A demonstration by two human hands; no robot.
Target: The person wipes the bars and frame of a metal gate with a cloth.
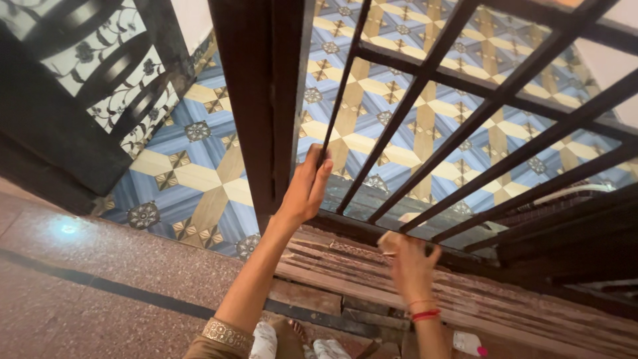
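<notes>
A small white bottle with a pink cap (470, 344) lies on the wooden planks (372, 279). It sits at the planks' near edge.

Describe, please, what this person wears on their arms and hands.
Both hands are bare. The left arm ends in a brown sleeve with a pale embroidered cuff. The right wrist carries a red thread band; no sleeve shows there.

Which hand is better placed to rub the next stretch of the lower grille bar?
Probably right. The right hand holds a small pale block against the lower bar of the dark grille. The left hand grips an upright bar, apparently steadying.
</notes>
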